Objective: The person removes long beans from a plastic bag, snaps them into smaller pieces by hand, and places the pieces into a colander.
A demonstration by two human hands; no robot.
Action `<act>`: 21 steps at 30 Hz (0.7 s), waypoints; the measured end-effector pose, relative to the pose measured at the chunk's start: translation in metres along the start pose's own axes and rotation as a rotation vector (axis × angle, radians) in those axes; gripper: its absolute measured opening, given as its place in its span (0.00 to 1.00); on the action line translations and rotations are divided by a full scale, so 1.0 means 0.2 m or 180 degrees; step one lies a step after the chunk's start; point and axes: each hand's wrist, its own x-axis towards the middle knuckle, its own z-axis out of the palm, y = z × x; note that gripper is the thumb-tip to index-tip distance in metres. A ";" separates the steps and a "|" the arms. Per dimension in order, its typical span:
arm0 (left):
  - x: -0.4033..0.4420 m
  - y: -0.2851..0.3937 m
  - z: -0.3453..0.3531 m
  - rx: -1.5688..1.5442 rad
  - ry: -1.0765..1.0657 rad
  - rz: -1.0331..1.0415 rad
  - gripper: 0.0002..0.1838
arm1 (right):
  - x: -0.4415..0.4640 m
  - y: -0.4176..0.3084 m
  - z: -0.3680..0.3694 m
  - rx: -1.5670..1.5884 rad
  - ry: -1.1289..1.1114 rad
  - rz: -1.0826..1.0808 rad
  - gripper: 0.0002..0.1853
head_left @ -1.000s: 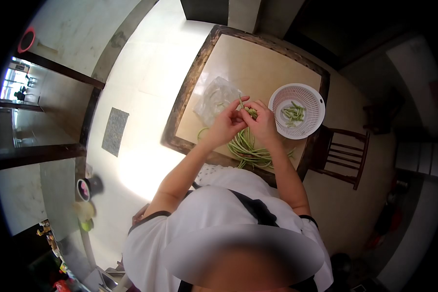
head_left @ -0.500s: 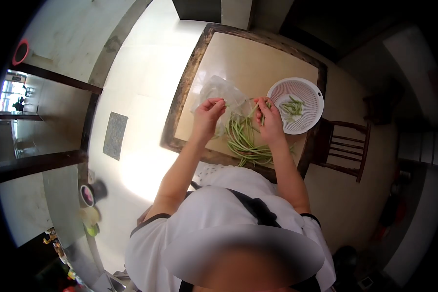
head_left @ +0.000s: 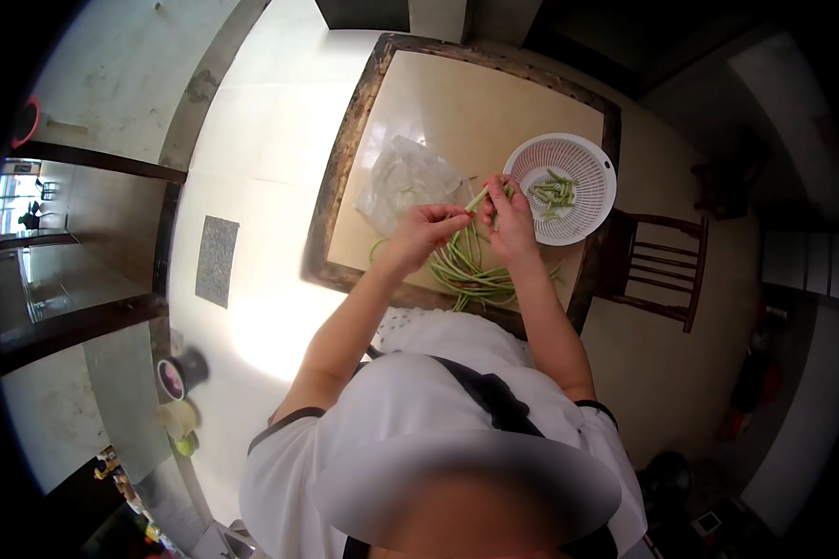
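Green bean pieces are gripped in my right hand (head_left: 511,220), beside the white colander (head_left: 587,224). My left hand (head_left: 426,235) is pinched at the near end of a green bean (head_left: 476,198) that sticks out from my right hand; its fingertips hide what they hold. Below both hands a loose bundle of long green beans (head_left: 466,275) lies on the table (head_left: 466,102). Short cut bean pieces (head_left: 556,191) rest inside the colander. A crumpled clear plastic bag (head_left: 403,182) is behind my left hand.
A wooden chair (head_left: 664,264) stands at the table's right side. On the floor at the left are a grey mat (head_left: 218,261) and a dark bucket (head_left: 185,373). The table's dark wooden edge runs close to my body.
My left hand has come back rightward from over the plastic bag to the bean at my right hand. My right hand still holds beans. The whole view has shifted slightly.
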 end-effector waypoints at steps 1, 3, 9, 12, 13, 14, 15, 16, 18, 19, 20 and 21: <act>0.01 -0.02 0.00 -0.0295 -0.0023 -0.0040 0.09 | 0.00 0.01 0.00 -0.0207 -0.0023 -0.0189 0.05; 0.01 -0.02 0.01 -0.0594 -0.0043 -0.0084 0.09 | -0.01 0.01 0.02 -0.0323 0.0007 -0.0216 0.05; 0.01 -0.02 -0.02 -0.0409 0.0070 -0.0006 0.07 | 0.01 0.04 -0.04 -0.0164 0.0001 0.0190 0.07; 0.01 -0.03 -0.02 0.0119 0.0111 0.0055 0.07 | 0.01 0.05 -0.03 -0.0257 0.0057 0.0442 0.07; 0.01 -0.02 -0.02 0.0453 0.0056 0.0222 0.05 | 0.00 0.05 -0.03 -0.0319 0.0106 0.0570 0.07; 0.01 -0.02 -0.01 0.0788 -0.0002 0.0385 0.04 | 0.00 0.05 -0.03 -0.0321 0.0105 0.0584 0.07; 0.01 -0.03 0.00 0.0782 0.0004 0.0372 0.04 | 0.00 0.06 -0.04 -0.0429 0.0047 0.0665 0.08; 0.01 -0.04 0.01 0.0994 -0.0017 0.0551 0.04 | 0.00 0.07 -0.05 -0.0538 -0.0007 0.0748 0.08; 0.02 -0.05 0.02 0.1201 -0.0041 0.0713 0.03 | 0.01 0.08 -0.09 -0.0750 -0.0104 0.0973 0.08; 0.03 -0.05 0.02 0.1552 0.0048 0.0917 0.03 | 0.02 0.08 -0.12 -0.0959 -0.0210 0.1185 0.09; 0.03 -0.05 0.02 0.1901 0.0135 0.1120 0.03 | 0.02 0.08 -0.15 -0.0954 -0.0197 0.1202 0.09; 0.06 -0.06 0.01 0.1896 0.0131 0.1105 0.03 | 0.02 0.08 -0.19 -0.1294 -0.0456 0.1283 0.09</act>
